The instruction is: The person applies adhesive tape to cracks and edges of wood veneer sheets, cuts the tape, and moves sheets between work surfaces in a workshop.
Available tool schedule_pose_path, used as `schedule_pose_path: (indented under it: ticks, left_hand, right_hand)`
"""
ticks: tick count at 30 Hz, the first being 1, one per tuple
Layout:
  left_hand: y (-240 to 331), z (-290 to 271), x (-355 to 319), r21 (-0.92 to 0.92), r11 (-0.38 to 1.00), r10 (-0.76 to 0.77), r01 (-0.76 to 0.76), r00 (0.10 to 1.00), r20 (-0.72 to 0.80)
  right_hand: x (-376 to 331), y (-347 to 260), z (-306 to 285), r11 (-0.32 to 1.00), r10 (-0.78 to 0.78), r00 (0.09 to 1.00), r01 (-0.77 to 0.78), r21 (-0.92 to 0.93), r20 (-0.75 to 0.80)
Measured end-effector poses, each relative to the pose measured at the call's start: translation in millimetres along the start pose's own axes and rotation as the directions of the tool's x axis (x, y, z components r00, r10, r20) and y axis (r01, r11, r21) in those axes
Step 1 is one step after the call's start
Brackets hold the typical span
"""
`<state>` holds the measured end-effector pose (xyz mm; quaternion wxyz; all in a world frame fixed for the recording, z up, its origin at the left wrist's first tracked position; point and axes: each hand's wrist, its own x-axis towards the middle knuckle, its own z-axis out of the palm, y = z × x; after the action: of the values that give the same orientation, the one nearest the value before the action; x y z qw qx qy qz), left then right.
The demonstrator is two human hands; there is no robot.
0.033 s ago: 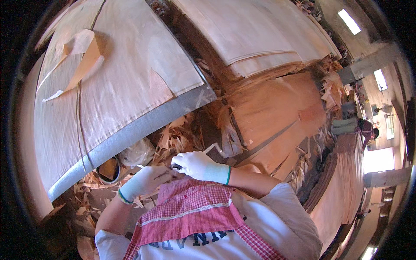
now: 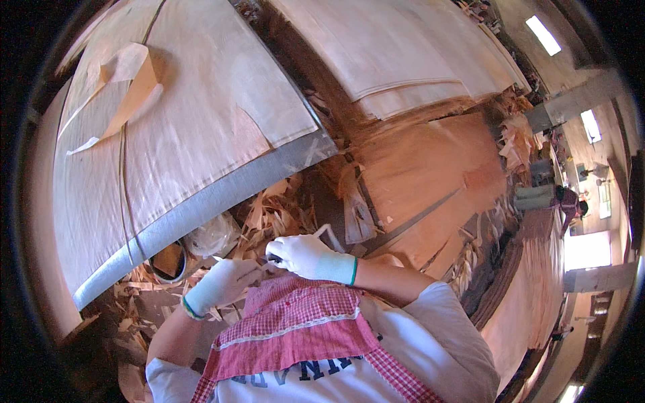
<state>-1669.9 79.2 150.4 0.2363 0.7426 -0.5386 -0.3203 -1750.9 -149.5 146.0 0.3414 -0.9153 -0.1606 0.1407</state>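
Both my hands wear white gloves with green cuffs and meet in front of my red-checked apron (image 2: pixel 289 322). My right hand (image 2: pixel 302 256) is closed around a small dark object (image 2: pixel 273 258), mostly hidden by the fingers. Close beside it on the left, my left hand (image 2: pixel 232 279) has its fingers drawn together; what they pinch, if anything, is hidden. Just beyond the right hand, a bent white strip (image 2: pixel 329 232) sticks out; whether the hand holds it cannot be made out.
A metal-edged table (image 2: pixel 201 198) carries wide veneer sheets (image 2: pixel 208 101), with a curled veneer strip (image 2: pixel 131 101) on top. Below its edge are a round container (image 2: pixel 168 263), clear plastic (image 2: pixel 213 236) and veneer scraps (image 2: pixel 275 211). More veneer stacks (image 2: pixel 403 54) lie beyond; a person (image 2: pixel 568 201) stands far right.
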Motion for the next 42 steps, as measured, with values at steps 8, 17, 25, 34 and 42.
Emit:
schedule_pose_path:
  ticks: [8,17,25,34,42]
  left_hand:
    - [32,-1,-24,-0.88,0.466,-0.434,-0.092,0.843,-0.318]
    - [-53,61,-56,-0.872,0.483,-0.826,0.08,0.371,-0.424]
    - [-215,160,-130,-0.945,0.295,-0.952,-0.139,0.04,-0.303]
    - [-351,172,-154,-0.799,0.222,-0.878,0.559,-0.242,-0.412]
    - [-393,209,-153,-0.805,0.096,-0.825,0.586,-0.406,-0.394]
  right_hand:
    - [18,6,-5,0.981,0.08,0.958,-0.027,0.192,-0.277]
    - [59,18,24,0.982,0.186,0.982,-0.187,0.004,0.041]
    - [99,85,70,0.871,0.203,0.907,-0.34,-0.356,-0.368]
    - [268,-8,272,0.513,0.487,0.866,-0.386,0.766,0.11]
    - [330,-4,369,0.758,0.42,0.904,-0.397,0.517,0.08]
